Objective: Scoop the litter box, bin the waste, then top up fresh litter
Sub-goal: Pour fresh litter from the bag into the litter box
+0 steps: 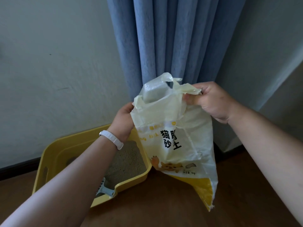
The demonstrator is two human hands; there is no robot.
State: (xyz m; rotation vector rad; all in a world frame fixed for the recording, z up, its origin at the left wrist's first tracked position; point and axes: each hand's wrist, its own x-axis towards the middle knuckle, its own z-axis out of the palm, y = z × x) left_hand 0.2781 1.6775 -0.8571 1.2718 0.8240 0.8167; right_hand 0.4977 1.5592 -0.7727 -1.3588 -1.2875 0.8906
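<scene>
Reached in from the bottom corners with two bare forearms, the left one crossing above the yellow litter box (49, 154), a white wristband (111, 140) on that wrist. Stood over a brown wooden floor (164, 202). Noted the grey scoop (105, 187) resting at the box's near corner, against the rim, with pale litter (129, 159) spread in the tray behind it.

Held the litter bag (177, 141) up in the air at the box's right end, its lower part overlapping the right rim in view; could not tell whether touching. Clasped the bag's upper left edge with the left grip (123, 119), fingers hidden behind the plastic. Pinched the crumpled top flap with the right grip (211, 102), thumb and fingers closed on it. Held the bag's long axis close to upright, mouth at the top between the two grips, bottom corner hanging down to the right over the floor. Noted a clear inner pouch (154, 90) poking out of the opening.

Judged the top-up to be the step in hand, nothing poured yet. Placed the box down and to the left of both grips, nearer the left one. Reckoned the pour would need the mouth swung left and tipped down over the tray.

Faced, beyond, a blue pleated curtain (172, 38) and a pale wall (57, 54) to its left.
</scene>
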